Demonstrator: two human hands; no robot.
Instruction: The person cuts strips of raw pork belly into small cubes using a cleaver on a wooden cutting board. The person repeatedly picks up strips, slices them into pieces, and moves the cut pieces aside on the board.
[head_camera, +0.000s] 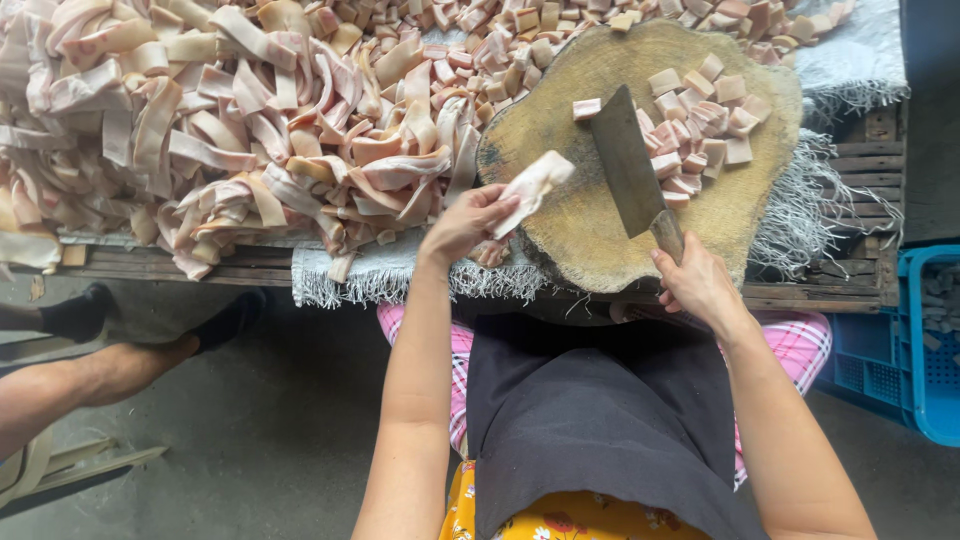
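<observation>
Left hand (468, 222) pinching a pale strip (532, 184) over the near-left edge of the block (590, 225). Right hand (700, 285) fisted round the cleaver (630, 165) — blade flat on the wood. Cut cubes (700, 130) heaped just right of the blade; strip pile (230, 130) crowding the left — blue crate (925, 340) far right.

Wooden pallet bench (860, 160): grey fringed cloth (380, 272), round chopping block (600, 230), meat-strip heap (230, 130).
</observation>
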